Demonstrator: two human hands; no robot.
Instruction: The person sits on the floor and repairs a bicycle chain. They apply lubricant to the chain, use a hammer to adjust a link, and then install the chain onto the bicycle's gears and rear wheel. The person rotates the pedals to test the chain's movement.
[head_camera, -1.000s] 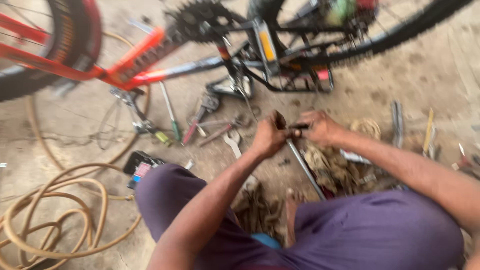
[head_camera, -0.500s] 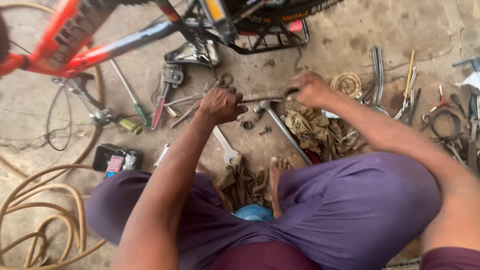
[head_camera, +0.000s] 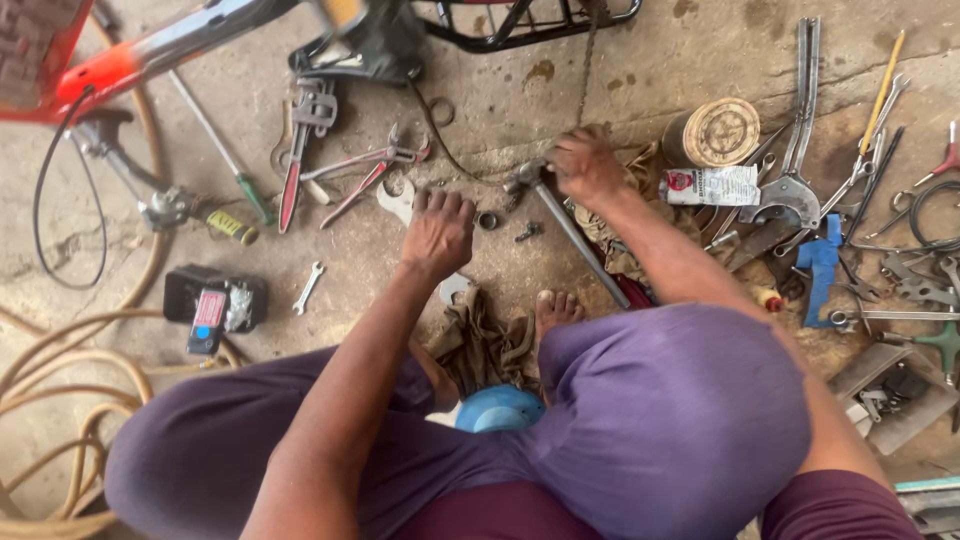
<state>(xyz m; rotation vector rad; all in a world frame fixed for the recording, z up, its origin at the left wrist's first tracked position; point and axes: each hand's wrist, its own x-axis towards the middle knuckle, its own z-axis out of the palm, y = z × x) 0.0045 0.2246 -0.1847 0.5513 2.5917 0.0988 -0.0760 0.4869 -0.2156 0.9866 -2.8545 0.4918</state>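
My left hand (head_camera: 437, 232) rests knuckles-up on the concrete floor, fingers curled over a flat spanner (head_camera: 398, 200) whose other end pokes out under my wrist. My right hand (head_camera: 585, 165) lies on a dirty rag (head_camera: 640, 165) and grips the head end of a long steel-shafted tool (head_camera: 580, 240) that slants down towards my bare foot (head_camera: 556, 310). A small metal ring (head_camera: 487, 220) and a bolt (head_camera: 528, 232) lie between the hands. My knees in purple trousers fill the bottom of the view.
A red bicycle frame (head_camera: 100, 70) and rack cross the top. Pliers (head_camera: 365, 170), a pipe wrench (head_camera: 305, 130) and a screwdriver (head_camera: 225, 150) lie to the left. A tan hose (head_camera: 60, 400) coils at bottom left. Several spanners, a round tin (head_camera: 715, 130) and a blue clamp (head_camera: 822, 265) crowd the right.
Both hands have come down from near the bicycle to the floor. The left hand has dropped onto the flat spanner, and the right hand has stayed on the long tool.
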